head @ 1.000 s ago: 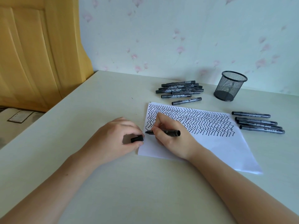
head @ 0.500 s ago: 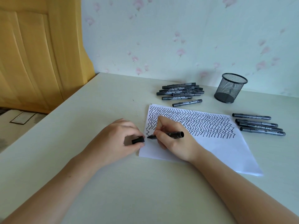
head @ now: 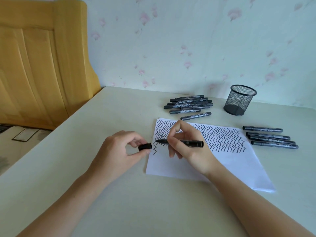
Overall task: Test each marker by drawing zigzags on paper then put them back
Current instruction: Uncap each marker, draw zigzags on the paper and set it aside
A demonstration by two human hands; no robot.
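While left hand (head: 119,151) holds cap (head: 145,146), marker (head: 179,142) now lifted, new zigzag (head: 155,148) uncovered

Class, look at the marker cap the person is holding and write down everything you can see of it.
The cap is a short, black, plastic-looking cylinder, off its marker. The left hand pinches it between thumb and fingers, lying roughly level just left of the paper's edge. Its end faces the marker's bare tip, close but apart.
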